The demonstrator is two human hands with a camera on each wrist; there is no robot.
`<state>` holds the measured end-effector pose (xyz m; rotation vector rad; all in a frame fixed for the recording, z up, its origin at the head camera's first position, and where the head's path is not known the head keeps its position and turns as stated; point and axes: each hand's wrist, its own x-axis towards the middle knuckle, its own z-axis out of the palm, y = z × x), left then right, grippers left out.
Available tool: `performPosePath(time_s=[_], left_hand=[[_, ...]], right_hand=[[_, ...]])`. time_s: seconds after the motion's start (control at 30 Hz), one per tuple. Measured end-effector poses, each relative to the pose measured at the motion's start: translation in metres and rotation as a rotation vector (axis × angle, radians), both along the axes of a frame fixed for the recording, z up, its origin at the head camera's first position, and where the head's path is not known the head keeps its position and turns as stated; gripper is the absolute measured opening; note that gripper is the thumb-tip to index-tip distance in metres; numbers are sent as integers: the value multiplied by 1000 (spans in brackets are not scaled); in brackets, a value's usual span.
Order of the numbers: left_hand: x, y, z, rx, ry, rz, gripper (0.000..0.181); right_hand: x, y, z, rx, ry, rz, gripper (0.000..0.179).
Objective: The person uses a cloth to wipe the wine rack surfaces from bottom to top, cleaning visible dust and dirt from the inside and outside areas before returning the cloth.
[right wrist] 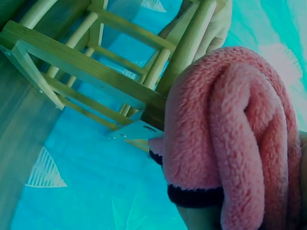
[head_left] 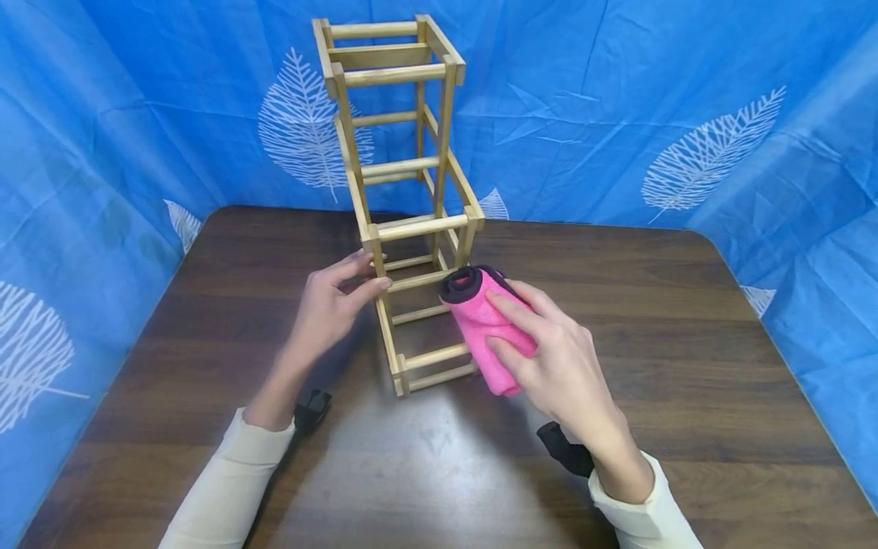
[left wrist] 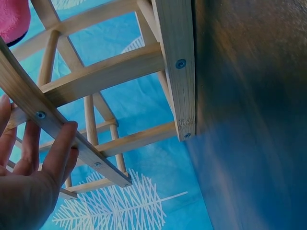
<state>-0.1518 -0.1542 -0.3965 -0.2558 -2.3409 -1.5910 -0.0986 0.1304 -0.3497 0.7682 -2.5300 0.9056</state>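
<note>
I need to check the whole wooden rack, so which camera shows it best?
The head view: it shows the rack top to bottom, partly behind the pink cloth. The left wrist view shows a section with screws; the right wrist view, a section partly behind cloth.

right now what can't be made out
- Head view: wooden rack, lower right front corner, behind pink cloth.
- Head view: part of left hand, behind rack.
- Left wrist view: most of cloth, cut off by upper left edge.
- Right wrist view: most of right hand, behind cloth.
</note>
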Motion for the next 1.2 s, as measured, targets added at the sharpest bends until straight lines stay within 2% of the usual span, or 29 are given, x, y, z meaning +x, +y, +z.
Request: performPosePath(time_s=[0.13,0.23,0.47,0.67,0.8,0.97,1.07,1.2], left_hand=[[0,1,0,19,1,2,36],[1,2,0,14,19,13,36],[1,2,0,-23,34,40,37],[1,3,0,-64,67,56,40],[1,2,0,-88,72,53,42],[0,1,0,-79,63,31,41],[-1,-2,1,-50,50,-2,43],[-2,-5,0,-58,42,-22,46]], right_hand=[[-1,0,0,-17,-53,-49,59],[1,-4,-1,-14,-61,-46,60],[7,-22,-7,4,-73,20,59],[14,-45,-11,-29,-113,90,58],[15,-56,-11,-69,-77,142,57],[14,-61,-7,-163,-23,156,53],[11,-65,-3,-169,-40,165,53],[6,-72,-1,-105,-100,158,54]])
